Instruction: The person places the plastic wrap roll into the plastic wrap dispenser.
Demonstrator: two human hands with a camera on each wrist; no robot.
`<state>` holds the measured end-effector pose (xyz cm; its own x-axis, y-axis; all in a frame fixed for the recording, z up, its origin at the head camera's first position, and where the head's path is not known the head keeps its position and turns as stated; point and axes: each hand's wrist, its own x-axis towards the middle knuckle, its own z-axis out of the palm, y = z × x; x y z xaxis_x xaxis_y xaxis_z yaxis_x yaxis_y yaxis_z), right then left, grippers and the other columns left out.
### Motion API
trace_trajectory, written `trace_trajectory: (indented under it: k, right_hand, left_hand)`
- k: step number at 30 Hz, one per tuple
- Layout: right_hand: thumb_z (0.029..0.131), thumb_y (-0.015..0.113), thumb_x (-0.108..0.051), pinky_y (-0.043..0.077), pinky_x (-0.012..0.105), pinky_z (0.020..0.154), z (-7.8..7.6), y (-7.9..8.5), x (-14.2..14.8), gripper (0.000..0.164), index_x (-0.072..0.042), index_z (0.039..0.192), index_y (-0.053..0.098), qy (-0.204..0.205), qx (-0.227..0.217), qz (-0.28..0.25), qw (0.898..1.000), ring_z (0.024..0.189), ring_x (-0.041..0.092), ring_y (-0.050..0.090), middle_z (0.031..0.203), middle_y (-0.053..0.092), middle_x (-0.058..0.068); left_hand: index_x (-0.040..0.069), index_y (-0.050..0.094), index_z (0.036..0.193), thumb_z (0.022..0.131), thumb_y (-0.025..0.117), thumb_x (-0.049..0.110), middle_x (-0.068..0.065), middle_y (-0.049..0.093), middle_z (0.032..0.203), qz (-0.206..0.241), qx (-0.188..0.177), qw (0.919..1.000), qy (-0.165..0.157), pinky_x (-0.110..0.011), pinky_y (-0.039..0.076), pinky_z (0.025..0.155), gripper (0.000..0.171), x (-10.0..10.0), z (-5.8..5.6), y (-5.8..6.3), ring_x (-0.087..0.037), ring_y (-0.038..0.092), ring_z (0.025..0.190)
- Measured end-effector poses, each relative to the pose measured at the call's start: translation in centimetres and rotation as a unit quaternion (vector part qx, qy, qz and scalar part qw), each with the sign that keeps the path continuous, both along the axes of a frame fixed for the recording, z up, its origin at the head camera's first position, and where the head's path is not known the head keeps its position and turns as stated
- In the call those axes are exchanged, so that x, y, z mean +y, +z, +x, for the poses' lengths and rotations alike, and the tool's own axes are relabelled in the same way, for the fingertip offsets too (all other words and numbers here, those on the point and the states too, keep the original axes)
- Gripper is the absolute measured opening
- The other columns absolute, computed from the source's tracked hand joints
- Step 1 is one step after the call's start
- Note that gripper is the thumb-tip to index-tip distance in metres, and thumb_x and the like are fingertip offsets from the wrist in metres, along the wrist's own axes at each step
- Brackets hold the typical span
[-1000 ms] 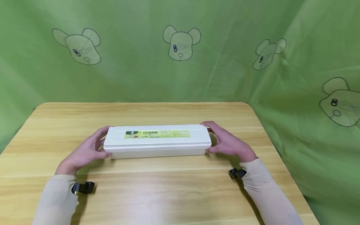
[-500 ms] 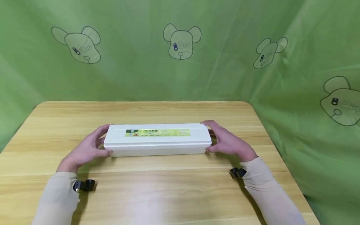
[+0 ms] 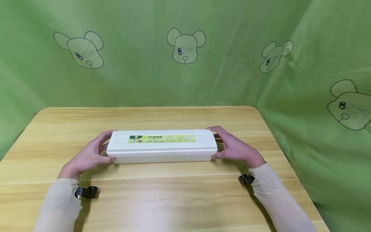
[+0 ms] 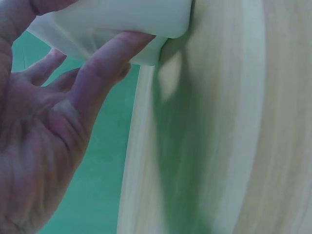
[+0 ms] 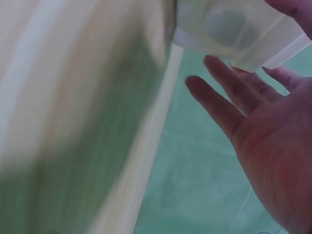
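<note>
A long white cling film box [image 3: 162, 156] with a yellow-green label on its lid lies crosswise at the middle of the table. Its lid is down. My left hand [image 3: 87, 156] holds the box's left end, thumb at the near corner and fingers round the far corner. At the opposite end my right hand [image 3: 236, 146] grips it the same way. In the left wrist view, the thumb presses the white end of the box [image 4: 122, 14]. The right wrist view has the box's translucent end [image 5: 214, 29] beside the spread fingers [image 5: 214, 102].
The box sits on a light wood table [image 3: 174, 199] with rounded far corners. Green cloth [image 3: 139, 83] printed with bear-head outlines hangs behind the table and along its right side. A black wrist camera [image 3: 90, 192] sticks out from the left sleeve, another [image 3: 246, 179] from the right.
</note>
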<state>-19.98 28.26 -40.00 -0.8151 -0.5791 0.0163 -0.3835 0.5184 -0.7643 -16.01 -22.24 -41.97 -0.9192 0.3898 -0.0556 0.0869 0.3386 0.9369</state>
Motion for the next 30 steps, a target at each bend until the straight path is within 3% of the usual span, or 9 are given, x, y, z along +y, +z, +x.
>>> trace_trajectory:
  k: [8,13,23,30]
  right_hand:
    - [0.07,0.09,-0.01,0.023,0.054,0.115,0.1,-0.3,0.5,0.099,-0.016,0.149,0.03,0.004,-0.01,-0.004,1.0,0.139,0.032,0.032,0.148,0.039,0.007]
    - [0.071,0.091,-0.023,0.023,0.052,0.116,0.2,-0.3,0.5,0.099,-0.017,0.149,0.029,0.001,-0.008,0.009,1.0,0.139,0.027,0.033,0.146,0.042,0.005]
    - [0.072,0.09,-0.017,0.029,0.052,0.113,0.1,-0.1,0.3,0.091,-0.016,0.145,0.035,0.009,0.02,0.011,1.0,0.135,0.025,0.039,0.14,0.047,0.003]
    - [0.073,0.087,-0.015,0.035,0.045,0.111,0.4,0.2,-0.4,0.088,-0.012,0.144,0.037,0.01,0.057,0.051,0.997,0.129,0.019,0.044,0.138,0.048,0.002]
  left_hand:
    - [0.003,0.015,0.155,0.077,0.078,-0.001,-0.018,0.016,0.16,0.017,-0.005,0.9998,-0.009,-0.048,0.024,0.113,0.101,0.1,-0.1,-0.1,-0.042,0.024,0.141]
    - [0.002,0.013,0.155,0.077,0.078,-0.001,-0.021,0.015,0.159,0.022,-0.003,0.9996,-0.015,-0.049,0.025,0.112,0.102,0.4,-0.1,0.1,-0.045,0.024,0.141]
    - [0.004,0.012,0.155,0.077,0.079,0.001,-0.019,0.013,0.16,0.011,-0.008,0.9998,-0.012,-0.054,0.022,0.113,0.103,0.2,-0.3,0.0,-0.045,0.024,0.141]
    - [0.004,0.012,0.156,0.078,0.079,0.002,-0.02,0.014,0.16,0.007,-0.003,0.9999,-0.009,-0.059,0.02,0.112,0.103,0.0,-0.1,0.0,-0.047,0.025,0.139]
